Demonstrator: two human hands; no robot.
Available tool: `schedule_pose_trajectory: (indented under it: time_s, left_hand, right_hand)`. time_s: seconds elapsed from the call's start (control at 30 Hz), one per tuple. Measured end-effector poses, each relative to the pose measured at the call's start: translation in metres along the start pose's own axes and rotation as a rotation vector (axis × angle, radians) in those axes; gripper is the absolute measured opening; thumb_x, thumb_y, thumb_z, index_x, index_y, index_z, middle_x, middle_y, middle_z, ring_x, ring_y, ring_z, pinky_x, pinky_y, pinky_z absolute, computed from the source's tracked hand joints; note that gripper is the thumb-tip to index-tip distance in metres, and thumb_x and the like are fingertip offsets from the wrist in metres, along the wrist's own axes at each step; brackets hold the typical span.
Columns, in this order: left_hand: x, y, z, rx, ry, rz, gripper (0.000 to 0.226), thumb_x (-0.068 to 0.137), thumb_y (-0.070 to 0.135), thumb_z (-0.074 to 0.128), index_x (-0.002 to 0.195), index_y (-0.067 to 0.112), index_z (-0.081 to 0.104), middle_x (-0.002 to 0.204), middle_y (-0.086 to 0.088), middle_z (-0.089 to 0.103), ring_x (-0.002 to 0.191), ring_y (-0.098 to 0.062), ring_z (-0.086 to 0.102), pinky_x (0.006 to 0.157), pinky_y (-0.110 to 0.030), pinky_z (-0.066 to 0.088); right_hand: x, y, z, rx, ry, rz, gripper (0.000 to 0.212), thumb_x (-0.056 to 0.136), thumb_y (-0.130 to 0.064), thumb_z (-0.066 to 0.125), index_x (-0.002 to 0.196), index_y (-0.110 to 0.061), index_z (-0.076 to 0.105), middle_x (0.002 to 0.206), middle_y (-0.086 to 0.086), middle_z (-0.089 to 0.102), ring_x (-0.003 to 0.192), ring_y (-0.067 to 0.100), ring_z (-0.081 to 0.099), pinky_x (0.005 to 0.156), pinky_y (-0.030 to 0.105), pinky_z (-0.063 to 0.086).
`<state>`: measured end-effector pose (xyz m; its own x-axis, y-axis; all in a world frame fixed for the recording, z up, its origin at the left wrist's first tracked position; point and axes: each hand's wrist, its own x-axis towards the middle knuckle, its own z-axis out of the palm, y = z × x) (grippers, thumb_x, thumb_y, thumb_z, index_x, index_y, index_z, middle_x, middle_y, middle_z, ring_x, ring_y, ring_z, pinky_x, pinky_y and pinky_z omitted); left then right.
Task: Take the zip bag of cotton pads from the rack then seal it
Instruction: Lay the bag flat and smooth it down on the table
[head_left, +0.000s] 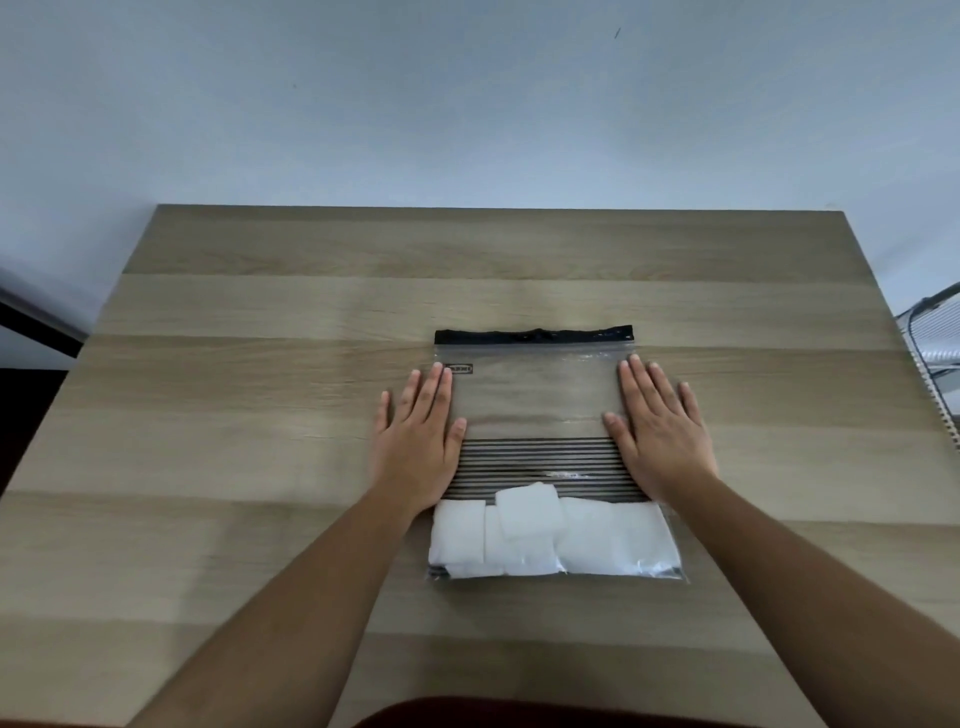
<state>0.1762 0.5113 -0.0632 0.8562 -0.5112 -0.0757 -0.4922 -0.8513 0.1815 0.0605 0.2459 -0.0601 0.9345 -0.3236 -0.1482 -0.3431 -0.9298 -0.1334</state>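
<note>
A clear zip bag (535, 400) lies flat on the wooden table (260, 415), its black zip strip (533, 335) at the far end. Black stripes cross its middle. White cotton pads (550, 535) fill its near end. My left hand (418, 441) rests palm down on the bag's left edge, fingers spread. My right hand (662, 431) lies flat on the right edge in the same way. Neither hand grips anything. The zip strip looks slightly wavy near its middle; I cannot tell if it is pressed closed.
A wire rack (935, 338) shows at the right edge of the view, beside the table. A pale wall stands behind the table's far edge. A dark object (36, 317) sits at the far left.
</note>
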Motion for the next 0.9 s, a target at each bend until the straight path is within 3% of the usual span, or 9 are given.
schedule_pose_trajectory:
  time_s: [0.23, 0.33, 0.4, 0.47, 0.67, 0.9]
  left_hand:
    - [0.013, 0.007, -0.014, -0.216, 0.072, -0.088, 0.057, 0.098, 0.038, 0.022, 0.148, 0.019, 0.004, 0.159, 0.001, 0.005, 0.145, -0.011, 0.002, 0.117, -0.036, 0.0]
    - [0.032, 0.026, -0.019, -0.216, 0.067, 0.027, 0.058, 0.098, 0.037, 0.022, 0.148, 0.017, 0.002, 0.159, -0.001, 0.001, 0.145, -0.012, -0.003, 0.115, -0.033, -0.002]
    - [0.042, 0.04, -0.014, -0.176, 0.002, 0.09, 0.058, 0.098, 0.038, 0.022, 0.148, 0.018, -0.001, 0.159, 0.0, -0.001, 0.145, -0.012, -0.005, 0.115, -0.034, -0.003]
    - [0.046, 0.045, -0.007, -0.118, -0.039, 0.09, 0.059, 0.097, 0.04, 0.023, 0.148, 0.019, 0.0, 0.16, 0.001, 0.001, 0.145, -0.012, -0.003, 0.116, -0.036, -0.003]
    - [0.045, 0.038, 0.004, -0.033, 0.028, 0.106, 0.062, 0.093, 0.047, 0.02, 0.148, 0.02, 0.009, 0.159, 0.002, 0.011, 0.145, -0.012, 0.006, 0.116, -0.038, 0.004]
    - [0.046, 0.027, 0.002, -0.017, 0.006, 0.099, 0.069, 0.088, 0.059, 0.007, 0.148, 0.026, 0.0, 0.159, 0.007, 0.005, 0.145, -0.008, 0.0, 0.116, -0.036, -0.001]
  right_hand:
    - [0.022, -0.009, -0.021, 0.329, 0.075, 0.317, 0.059, 0.097, -0.041, 0.019, 0.148, -0.016, 0.004, 0.159, 0.001, 0.006, 0.145, 0.015, 0.0, 0.119, 0.041, 0.001]
    - [0.036, -0.045, -0.028, 0.263, 0.108, 0.09, 0.058, 0.096, -0.039, 0.022, 0.148, -0.022, 0.001, 0.158, -0.002, 0.0, 0.144, 0.013, -0.006, 0.116, 0.037, -0.003]
    - [0.04, -0.069, -0.025, 0.195, 0.055, -0.115, 0.058, 0.096, -0.038, 0.021, 0.147, -0.026, -0.004, 0.157, -0.005, -0.008, 0.141, 0.01, -0.014, 0.116, 0.036, -0.007]
    - [0.045, -0.081, -0.016, 0.143, -0.026, -0.205, 0.058, 0.097, -0.039, 0.02, 0.147, -0.028, -0.007, 0.158, -0.006, -0.01, 0.142, 0.009, -0.016, 0.118, 0.038, -0.006]
    - [0.05, -0.075, -0.002, 0.025, -0.028, -0.239, 0.06, 0.093, -0.05, 0.009, 0.147, -0.028, -0.005, 0.159, -0.009, -0.004, 0.144, 0.007, -0.009, 0.118, 0.037, -0.005]
    - [0.047, -0.062, -0.004, 0.035, -0.017, -0.188, 0.065, 0.089, -0.06, 0.003, 0.147, -0.032, -0.007, 0.158, -0.015, -0.002, 0.143, 0.004, -0.01, 0.116, 0.039, -0.009]
